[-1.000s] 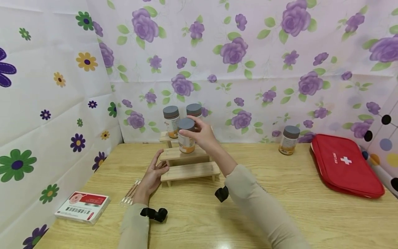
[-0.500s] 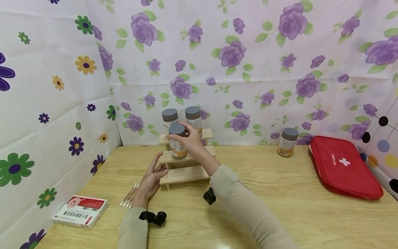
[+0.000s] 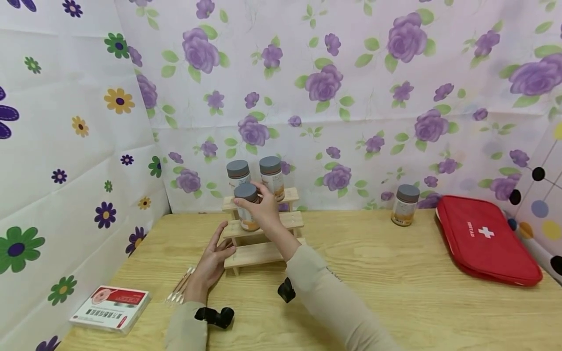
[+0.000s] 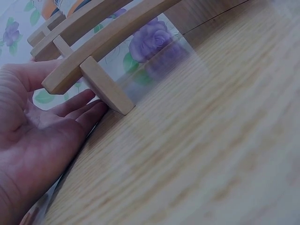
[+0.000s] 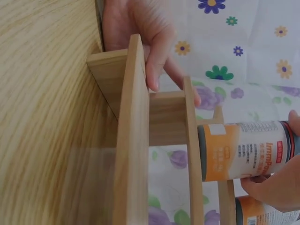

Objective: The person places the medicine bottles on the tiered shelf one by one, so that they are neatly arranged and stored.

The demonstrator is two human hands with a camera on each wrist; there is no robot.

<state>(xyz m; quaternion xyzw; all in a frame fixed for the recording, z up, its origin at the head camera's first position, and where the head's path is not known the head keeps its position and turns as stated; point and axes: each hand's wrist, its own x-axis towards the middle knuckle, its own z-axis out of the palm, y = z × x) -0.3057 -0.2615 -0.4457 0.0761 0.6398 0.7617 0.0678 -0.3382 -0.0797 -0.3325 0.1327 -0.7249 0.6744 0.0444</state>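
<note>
Head view: right hand (image 3: 262, 208) holds a grey-lidded jar (image 3: 247, 214) near its top, thumb on the near side, fingers behind. Jar is upright, base at the middle step of a three-step wooden stand (image 3: 254, 254), toward its left end. Left hand (image 3: 211, 261) grips the left end of the stand. Two more jars of the same kind, a left rear jar (image 3: 238, 169) and a right rear jar (image 3: 272, 181), stand on the top step. A fourth jar (image 3: 405, 206) stands on the table (image 3: 351, 292), well apart to the right, near a red first-aid pouch (image 3: 487, 241). Cotton swabs (image 3: 180, 287) lie just beside the left wrist; a flat red-and-white box (image 3: 110, 308) lies farther left.

Left wrist view: thumb lies behind the end of the lowest step; other fingers bend in below, near a leg.

Right wrist view: fingers and thumb close round the lid end of the held jar; its base appears to meet the middle step. Full contact: cannot tell. Left thumb presses the lowest step.
</note>
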